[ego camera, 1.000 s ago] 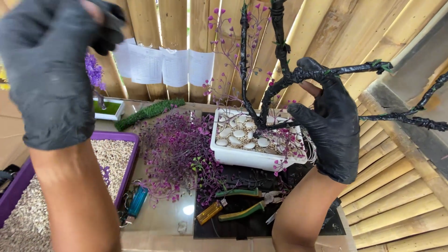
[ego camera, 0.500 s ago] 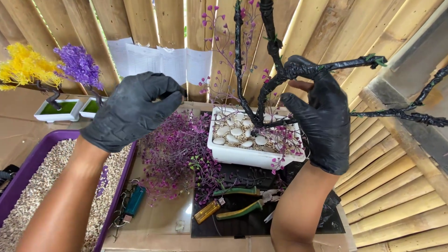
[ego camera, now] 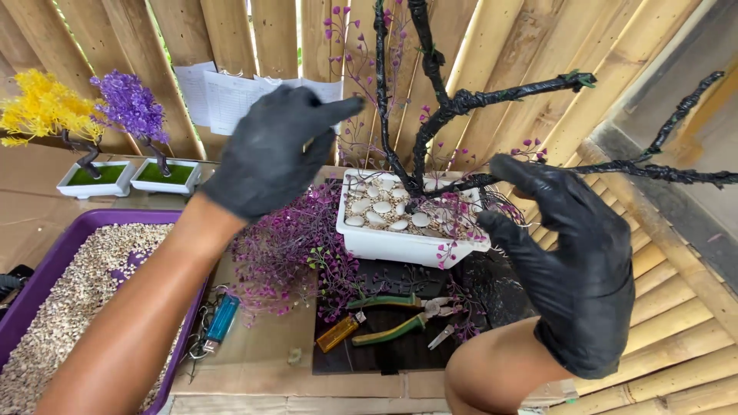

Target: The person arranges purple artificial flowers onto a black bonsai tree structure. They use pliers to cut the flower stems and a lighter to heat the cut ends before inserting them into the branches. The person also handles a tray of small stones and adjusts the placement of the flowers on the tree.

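Lifting off the branch it gripped a moment ago, the right hand (ego camera: 573, 261) now hangs beside the white pot (ego camera: 400, 238) with gloved fingers spread, holding nothing. The left hand (ego camera: 269, 150) has come across toward the tree, fingers loosely apart and empty. The pot holds pale stones (ego camera: 380, 207) and the black wire tree (ego camera: 430, 123), standing at the table's middle. Its trunk rises upright; long branches reach rightward. A purple tray (ego camera: 46, 265) at left holds gravel (ego camera: 73, 292). Two small white pots carry a yellow tree (ego camera: 38, 115) and a violet tree (ego camera: 131, 104).
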